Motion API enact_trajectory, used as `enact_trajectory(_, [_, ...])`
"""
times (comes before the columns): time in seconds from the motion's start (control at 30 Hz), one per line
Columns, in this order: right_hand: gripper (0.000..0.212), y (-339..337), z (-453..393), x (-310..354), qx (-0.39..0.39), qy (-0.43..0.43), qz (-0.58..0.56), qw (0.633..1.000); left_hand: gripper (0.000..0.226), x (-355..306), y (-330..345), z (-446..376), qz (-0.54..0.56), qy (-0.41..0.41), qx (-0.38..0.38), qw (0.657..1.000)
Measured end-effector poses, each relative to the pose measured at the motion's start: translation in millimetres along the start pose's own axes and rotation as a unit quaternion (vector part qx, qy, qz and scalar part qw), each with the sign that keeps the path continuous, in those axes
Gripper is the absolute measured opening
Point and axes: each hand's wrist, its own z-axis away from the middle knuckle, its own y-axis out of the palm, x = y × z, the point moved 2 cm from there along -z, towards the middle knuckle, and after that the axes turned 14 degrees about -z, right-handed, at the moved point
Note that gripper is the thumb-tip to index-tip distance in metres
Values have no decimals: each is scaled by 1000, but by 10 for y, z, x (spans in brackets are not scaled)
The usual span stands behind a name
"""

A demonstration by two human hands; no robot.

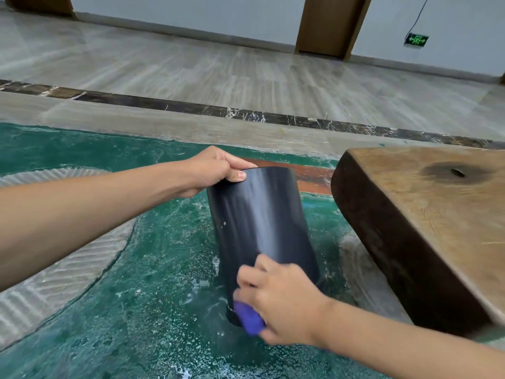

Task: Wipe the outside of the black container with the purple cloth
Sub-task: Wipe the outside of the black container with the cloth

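Observation:
A tall black container (259, 220) is held tilted above the wet green floor in the middle of the view, its glossy side facing me. My left hand (216, 168) grips its far rim, thumb on the outside. At the near, lower end my right hand (276, 294) holds the bunched purple cloth (248, 318) and presses it against the container's outer wall. Only a small part of the cloth shows below my fingers.
A thick wooden slab table (426, 222) stands close on the right, its dark edge beside the container. The green floor (136, 310) is wet and speckled. A ribbed grey band (62, 269) curves at the left. Pale tiles and wooden door frames lie beyond.

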Motion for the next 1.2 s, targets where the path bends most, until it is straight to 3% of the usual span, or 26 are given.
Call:
enact_trajectory(0.1, [35,177,117,117,45,7,-22,999,33,-81,92,97,-16,-7,-3,1000])
enact_trajectory(0.27, [32,-166,253,47,-20,58,-177,982,28,-324,222,304,-25,-24,-20,999])
enact_trajectory(0.4, [27,-676,385,-248,-211,131,-342,906,24,-564,157,410,-61,-33,-17,997])
enact_trajectory(0.53, [46,-1004,391,-570,-295,169,-432,835,24,-732,92,481,-113,-43,-8,993])
enact_trajectory(0.63, [40,-1141,285,-705,-293,188,-441,827,24,-767,127,506,-148,-45,-5,988])
enact_trajectory(0.73, [56,-1178,117,-784,-246,209,-451,832,23,-772,154,492,-154,-46,8,987])
enact_trajectory(0.8, [55,-1174,11,-814,-230,202,-459,834,22,-769,152,453,-153,-42,9,987])
enact_trajectory(0.97, [46,-1153,-123,-969,-252,207,-484,812,16,-706,29,269,-130,-10,-32,991])
enact_trajectory(1.03, [39,-1147,-139,-1062,-255,216,-490,805,19,-608,-169,247,-122,10,-3,993])
enact_trajectory(1.13, [33,-1130,-171,-1172,-256,223,-487,805,30,-334,-462,288,-221,45,30,974])
enact_trajectory(1.2, [29,-1113,-195,-1212,-264,227,-480,805,38,-169,-523,333,-204,67,45,976])
